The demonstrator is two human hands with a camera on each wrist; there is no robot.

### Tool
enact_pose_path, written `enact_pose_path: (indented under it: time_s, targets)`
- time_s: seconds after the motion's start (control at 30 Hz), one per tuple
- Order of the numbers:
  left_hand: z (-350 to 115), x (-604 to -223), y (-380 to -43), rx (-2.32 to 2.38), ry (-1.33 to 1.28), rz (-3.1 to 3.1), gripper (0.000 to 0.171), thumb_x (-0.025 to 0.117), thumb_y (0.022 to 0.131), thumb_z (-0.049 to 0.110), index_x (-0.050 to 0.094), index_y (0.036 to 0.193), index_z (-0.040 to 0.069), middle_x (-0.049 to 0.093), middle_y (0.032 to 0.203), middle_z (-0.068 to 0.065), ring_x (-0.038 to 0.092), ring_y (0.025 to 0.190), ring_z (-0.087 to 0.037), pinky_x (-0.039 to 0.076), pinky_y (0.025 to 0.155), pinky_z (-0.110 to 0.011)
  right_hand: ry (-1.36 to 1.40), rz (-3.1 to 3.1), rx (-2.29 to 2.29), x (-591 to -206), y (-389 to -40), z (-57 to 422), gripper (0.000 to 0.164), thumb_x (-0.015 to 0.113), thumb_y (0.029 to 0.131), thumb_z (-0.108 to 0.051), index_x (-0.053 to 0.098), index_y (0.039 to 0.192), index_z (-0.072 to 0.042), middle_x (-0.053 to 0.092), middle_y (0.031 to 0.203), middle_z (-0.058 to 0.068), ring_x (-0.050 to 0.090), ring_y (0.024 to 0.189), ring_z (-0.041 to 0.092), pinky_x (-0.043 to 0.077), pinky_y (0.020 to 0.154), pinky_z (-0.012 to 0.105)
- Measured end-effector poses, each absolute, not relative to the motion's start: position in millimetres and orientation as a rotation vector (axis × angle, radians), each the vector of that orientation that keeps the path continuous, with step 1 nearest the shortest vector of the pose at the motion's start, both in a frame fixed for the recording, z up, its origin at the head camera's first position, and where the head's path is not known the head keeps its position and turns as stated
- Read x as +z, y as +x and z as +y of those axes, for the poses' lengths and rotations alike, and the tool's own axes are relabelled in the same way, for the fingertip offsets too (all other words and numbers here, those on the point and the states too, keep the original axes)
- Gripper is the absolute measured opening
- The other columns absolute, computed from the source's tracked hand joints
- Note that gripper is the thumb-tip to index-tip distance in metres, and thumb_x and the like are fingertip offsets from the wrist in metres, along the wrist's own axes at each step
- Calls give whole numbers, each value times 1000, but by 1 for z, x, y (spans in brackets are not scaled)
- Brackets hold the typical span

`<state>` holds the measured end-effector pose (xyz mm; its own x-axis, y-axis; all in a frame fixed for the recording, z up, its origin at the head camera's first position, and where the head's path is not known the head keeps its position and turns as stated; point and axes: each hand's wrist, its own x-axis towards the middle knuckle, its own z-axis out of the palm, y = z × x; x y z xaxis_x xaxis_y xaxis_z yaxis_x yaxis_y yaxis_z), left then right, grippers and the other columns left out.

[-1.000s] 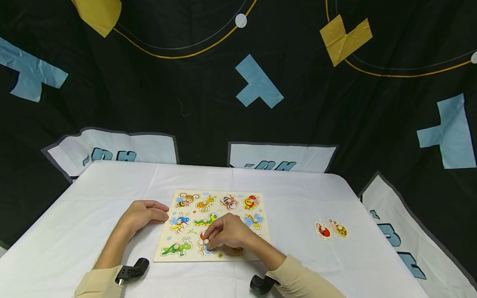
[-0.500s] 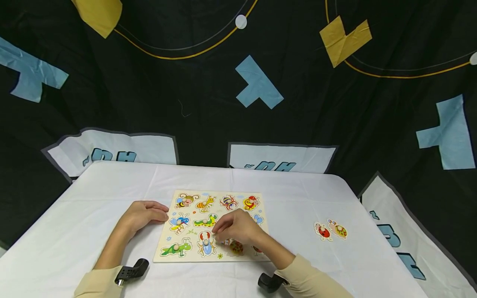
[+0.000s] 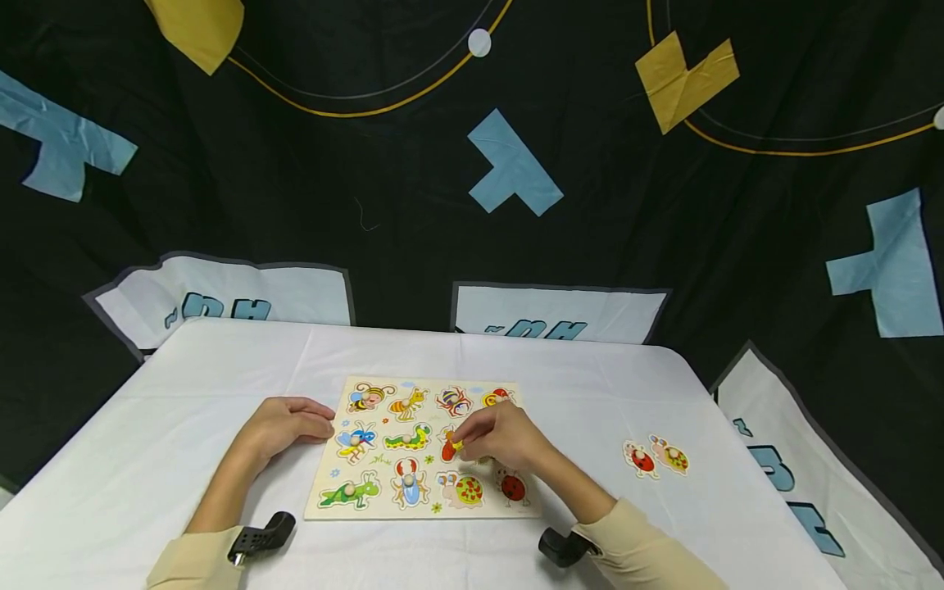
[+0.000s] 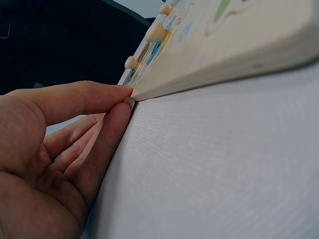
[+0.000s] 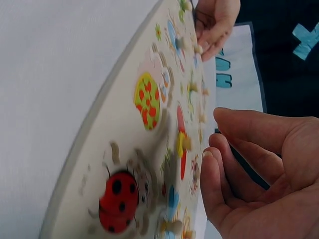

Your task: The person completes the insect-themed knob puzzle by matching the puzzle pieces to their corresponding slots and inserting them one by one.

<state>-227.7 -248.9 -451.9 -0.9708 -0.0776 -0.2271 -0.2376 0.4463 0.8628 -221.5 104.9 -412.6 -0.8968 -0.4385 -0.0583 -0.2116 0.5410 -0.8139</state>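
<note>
A wooden peg puzzle board (image 3: 324,475) with insect pieces lies on the white table. My left hand (image 3: 283,426) is at its left edge; in the left wrist view thumb and forefinger pinch that edge. My right hand (image 3: 501,438) is over the board's right half, beside the red and yellow insect piece (image 5: 182,144) with a wooden knob. In the right wrist view its fingers are loosely bent with nothing between them. The snail slot (image 5: 148,102) and ladybug slot (image 5: 119,199) show pictures without knobs. A ladybug piece (image 3: 639,459) and a snail piece (image 3: 669,454) lie loose on the right.
White cloth (image 3: 575,369) covers the table. Behind it hangs a black curtain (image 3: 332,180) with blue and gold shapes. Wooden knobs stand up from most pieces on the board.
My right hand has moved right and slightly away from me, from the horned beetle piece to beside the red and yellow insect, uncovering the snail and ladybug slots. The left hand stays put.
</note>
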Motion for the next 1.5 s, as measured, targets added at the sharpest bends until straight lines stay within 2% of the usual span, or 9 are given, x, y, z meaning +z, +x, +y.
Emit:
enact_pose_path:
  time_s: [0.2,0.37,0.67,0.87,1.07,1.5]
  targets:
    - [-250,-449,-226,1572,-241,2527,38,82,77,13,73,112,-1,79,92,-7,70,78,-12,50,71,-26,-517,2567,-1257,-410,-225,120,17,83,78,-6,81,94,-8,74,84,-1,62,76,10,51,68,27]
    - [-250,-449,-226,1552,-254,2535,37,81,78,15,74,112,1,79,94,-6,69,79,-11,49,72,-26,-468,2603,-1278,-407,-227,135,17,84,77,-7,80,94,-8,73,85,-1,62,76,11,49,68,28]
    - [-248,-451,-226,1537,-260,2549,37,82,77,15,74,111,2,79,91,-6,70,80,-13,48,74,-26,-384,2594,-1339,-405,-227,167,20,80,78,-4,78,98,-2,75,84,6,63,74,12,51,68,33]
    - [-249,-450,-226,1539,-249,2549,37,82,78,16,74,111,2,79,94,-6,69,81,-12,49,73,-26,-335,2609,-1364,-402,-227,183,24,83,74,-3,79,98,-2,71,80,2,61,75,14,49,67,28]
    - [-248,-450,-225,1545,-255,2546,36,81,78,16,74,111,2,78,96,-7,70,80,-12,49,72,-26,-260,2634,-1374,-398,-227,199,28,83,73,-4,78,101,-2,70,80,2,60,77,14,51,70,29]
    - [-249,-450,-226,1543,-246,2545,36,80,81,17,73,113,1,78,96,-7,70,80,-12,49,73,-26,-121,2667,-1380,-389,-228,240,33,83,80,-14,76,111,-3,71,93,5,62,87,17,52,79,31]
